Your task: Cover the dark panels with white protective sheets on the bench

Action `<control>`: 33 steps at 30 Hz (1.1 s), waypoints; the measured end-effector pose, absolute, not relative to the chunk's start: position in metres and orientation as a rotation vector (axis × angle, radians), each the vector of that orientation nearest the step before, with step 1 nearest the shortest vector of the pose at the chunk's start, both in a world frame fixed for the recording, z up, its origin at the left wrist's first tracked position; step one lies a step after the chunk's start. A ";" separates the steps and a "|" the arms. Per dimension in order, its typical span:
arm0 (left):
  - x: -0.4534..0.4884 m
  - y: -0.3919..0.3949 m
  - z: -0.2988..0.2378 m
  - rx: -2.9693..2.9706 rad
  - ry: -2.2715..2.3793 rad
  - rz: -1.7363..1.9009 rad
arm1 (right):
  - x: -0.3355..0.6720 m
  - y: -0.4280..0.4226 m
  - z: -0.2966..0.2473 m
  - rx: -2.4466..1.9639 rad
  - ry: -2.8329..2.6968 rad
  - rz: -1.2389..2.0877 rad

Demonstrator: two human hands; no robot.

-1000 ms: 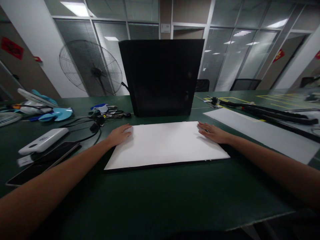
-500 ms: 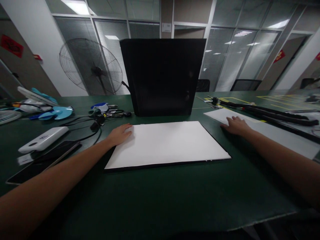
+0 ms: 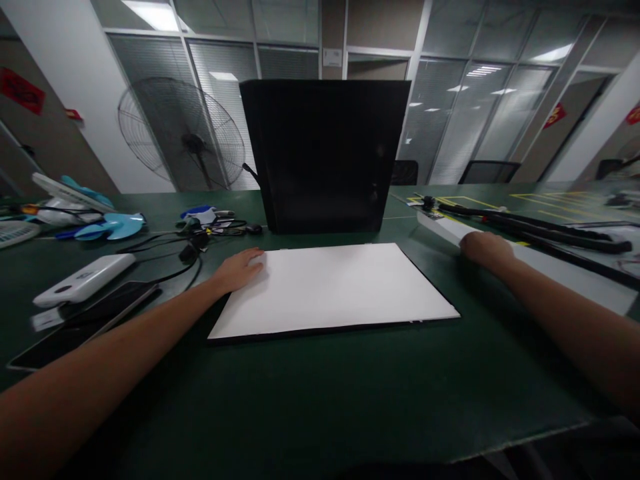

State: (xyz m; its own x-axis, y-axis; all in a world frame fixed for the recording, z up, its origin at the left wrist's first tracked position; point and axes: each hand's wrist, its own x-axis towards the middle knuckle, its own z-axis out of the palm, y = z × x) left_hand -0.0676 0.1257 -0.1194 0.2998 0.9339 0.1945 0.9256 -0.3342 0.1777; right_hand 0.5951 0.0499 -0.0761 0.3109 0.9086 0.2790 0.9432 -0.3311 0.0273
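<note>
A flat white panel (image 3: pixel 330 287) with a thin black border lies on the green table before me. My left hand (image 3: pixel 241 269) rests on its far left corner, fingers stretched out and pressing on nothing else. Off to the right, my right hand (image 3: pixel 486 249) has its fingers curled round the near edge of a long white sheet (image 3: pixel 575 275). That edge is raised off the table near the hand, while the fingertips themselves are hidden.
A large black box-shaped object (image 3: pixel 327 157) stands behind the panel. Black cable bundles (image 3: pixel 545 227) lie beyond the white sheet. At the left are a phone (image 3: pixel 85 323), a white power bank (image 3: pixel 85 279), tangled cables (image 3: pixel 200 240) and a light blue fan blade (image 3: pixel 113 227).
My right hand has curled from lying flat to gripping the white sheet, whose edge has come up from the table. My left hand and the panel stay put.
</note>
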 end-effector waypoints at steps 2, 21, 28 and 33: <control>-0.068 0.124 -0.118 2.505 1.790 0.408 | 0.580 0.041 -0.066 -2.494 -1.694 -0.365; -0.062 0.116 -0.112 2.348 1.768 0.543 | 0.374 -0.057 -0.066 -1.250 -2.669 -0.058; -0.058 0.113 -0.107 2.353 1.770 0.502 | 0.372 -0.061 -0.067 -0.837 -2.765 0.375; -0.057 0.117 -0.111 2.449 1.805 0.398 | 0.383 -0.048 -0.068 -0.979 -2.691 0.328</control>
State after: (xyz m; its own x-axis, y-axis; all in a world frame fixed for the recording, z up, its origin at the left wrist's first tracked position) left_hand -0.0567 0.1168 -0.1108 0.2752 0.9473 0.1639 0.9284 -0.3061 0.2106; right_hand 0.3833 -0.0477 -0.0685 -0.7398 0.6527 0.1636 0.5943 0.7478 -0.2959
